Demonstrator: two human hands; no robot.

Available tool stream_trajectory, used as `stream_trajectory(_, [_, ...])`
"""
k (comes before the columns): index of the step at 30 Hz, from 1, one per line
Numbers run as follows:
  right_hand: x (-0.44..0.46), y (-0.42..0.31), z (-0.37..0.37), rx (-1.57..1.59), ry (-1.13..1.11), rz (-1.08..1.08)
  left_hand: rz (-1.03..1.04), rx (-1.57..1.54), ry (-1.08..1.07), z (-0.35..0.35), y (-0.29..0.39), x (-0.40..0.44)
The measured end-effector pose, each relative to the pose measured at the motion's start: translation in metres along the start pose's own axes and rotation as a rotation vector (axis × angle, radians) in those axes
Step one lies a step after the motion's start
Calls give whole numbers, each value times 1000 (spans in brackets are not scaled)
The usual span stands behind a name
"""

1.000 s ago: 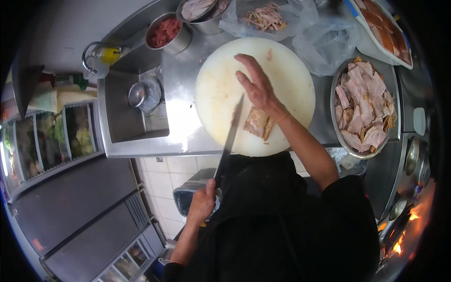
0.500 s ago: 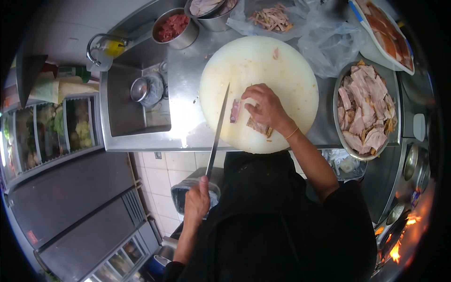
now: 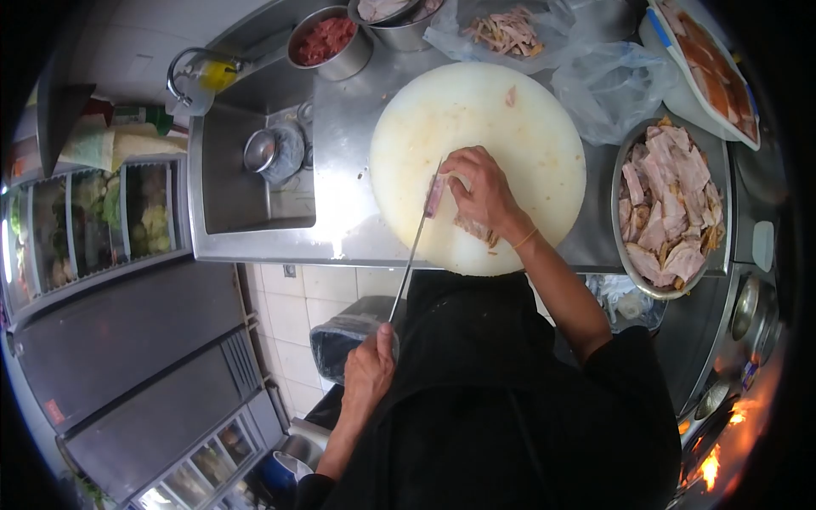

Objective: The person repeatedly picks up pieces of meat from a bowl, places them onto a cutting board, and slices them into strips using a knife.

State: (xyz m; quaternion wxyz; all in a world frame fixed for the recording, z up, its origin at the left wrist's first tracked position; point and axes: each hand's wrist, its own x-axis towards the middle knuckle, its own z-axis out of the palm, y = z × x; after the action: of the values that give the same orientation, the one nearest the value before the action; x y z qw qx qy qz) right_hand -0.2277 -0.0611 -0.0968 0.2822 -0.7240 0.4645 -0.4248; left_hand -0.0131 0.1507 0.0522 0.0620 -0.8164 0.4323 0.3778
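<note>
My left hand (image 3: 369, 367) grips the handle of a long knife (image 3: 412, 251), its blade slanting up over the round white cutting board (image 3: 395, 127). The blade's upper part lies along the left side of a small strip of meat (image 3: 435, 197). Curled over the board, my right hand (image 3: 483, 191) has its fingertips and thumb at the top of that strip, holding it by the blade. A browned piece of meat (image 3: 474, 229) lies under and below the right hand, partly hidden by it. A small scrap (image 3: 511, 96) is near the board's top.
An oval metal tray (image 3: 618, 183) of sliced meat stands right of the board. Behind are a plastic bag (image 3: 612, 89), cut strips (image 3: 507, 34) and a pot (image 3: 348, 59) of red meat. A sink (image 3: 225, 183) is on the left; flames (image 3: 711, 467) burn at lower right.
My left hand has brought the knife rightward, so the blade now meets the strip of meat. My right hand stays over the meat, fingertips closer to the strip. The view has shifted slightly.
</note>
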Motion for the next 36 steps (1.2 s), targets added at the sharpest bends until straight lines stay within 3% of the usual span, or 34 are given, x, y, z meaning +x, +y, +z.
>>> stream_trajectory(18, [18,3,-2,64,-13,-11,-28,-4,54,6,7,-7])
stream_trajectory(24, [41,-5,0,74,25,-64,-31,24,56,8,6,-5])
stream_trajectory(27, [73,-34,-1,54,139,-216,-48,53,63,11,5,-4])
stream_trajectory(32, [87,-87,19,-212,60,-382,-35,98,53,15,1,3])
stream_trajectory(34, [34,-26,94,-332,-438,-256,-19,97,47,22,-7,10])
stream_trajectory(36, [42,-26,95,-244,-325,-272,-4,82,66,30,-5,19])
